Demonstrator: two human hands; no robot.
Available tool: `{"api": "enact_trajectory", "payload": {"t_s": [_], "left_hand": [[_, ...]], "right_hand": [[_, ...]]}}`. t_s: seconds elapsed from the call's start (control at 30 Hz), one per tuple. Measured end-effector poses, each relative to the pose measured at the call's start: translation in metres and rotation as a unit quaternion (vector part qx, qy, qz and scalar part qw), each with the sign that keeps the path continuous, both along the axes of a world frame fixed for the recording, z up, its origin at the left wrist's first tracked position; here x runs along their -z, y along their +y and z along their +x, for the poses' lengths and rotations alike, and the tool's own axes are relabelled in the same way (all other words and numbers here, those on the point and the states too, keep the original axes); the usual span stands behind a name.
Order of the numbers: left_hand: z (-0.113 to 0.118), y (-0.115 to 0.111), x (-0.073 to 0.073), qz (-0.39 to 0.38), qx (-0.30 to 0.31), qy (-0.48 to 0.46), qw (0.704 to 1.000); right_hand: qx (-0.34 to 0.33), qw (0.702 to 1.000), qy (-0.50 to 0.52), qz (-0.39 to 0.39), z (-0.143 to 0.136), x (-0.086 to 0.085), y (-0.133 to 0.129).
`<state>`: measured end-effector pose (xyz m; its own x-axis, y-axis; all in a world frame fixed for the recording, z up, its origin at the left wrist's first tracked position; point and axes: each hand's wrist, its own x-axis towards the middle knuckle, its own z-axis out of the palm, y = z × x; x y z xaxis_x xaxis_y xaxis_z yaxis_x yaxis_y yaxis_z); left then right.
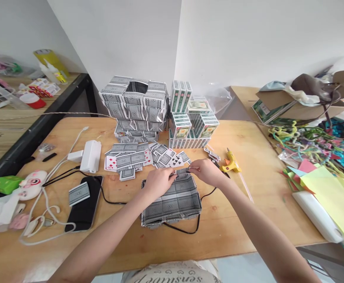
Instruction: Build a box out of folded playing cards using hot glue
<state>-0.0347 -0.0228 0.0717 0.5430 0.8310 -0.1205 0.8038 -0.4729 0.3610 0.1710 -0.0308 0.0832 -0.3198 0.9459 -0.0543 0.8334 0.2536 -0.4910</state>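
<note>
An open box made of grey-patterned playing cards [172,217] sits on the table in front of me. At its far rim, my left hand [159,182] and my right hand [206,172] pinch the two ends of a playing card [181,171]. Whether that card touches the rim, I cannot tell. Loose playing cards [130,159], some face up, lie just beyond my left hand. A yellow glue gun [231,162] with a clear glue stick lies to the right of my right hand.
Behind stand a larger card-built structure [136,104] and stacked card packs [189,118]. To the left are a black phone [85,204] with a card on it, a white charger [91,156] and cables. Coloured paper [328,192] and a white roll [318,216] lie right.
</note>
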Motion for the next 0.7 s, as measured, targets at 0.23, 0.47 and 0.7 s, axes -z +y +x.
{"api": "enact_trajectory", "payload": {"t_s": [0.23, 0.47, 0.7], "left_hand": [[0.001, 0.001, 0.002, 0.000, -0.001, 0.012, 1.000], [0.004, 0.001, 0.002, -0.003, -0.014, 0.033, 0.999], [0.006, 0.002, 0.000, 0.005, -0.021, 0.039, 0.999]], "right_hand": [[0.049, 0.997, 0.040, 0.043, -0.004, 0.016, -0.003], [0.082, 0.991, 0.090, 0.064, -0.005, 0.028, -0.005], [0.105, 0.986, 0.102, 0.082, -0.008, 0.031, -0.009]]}}
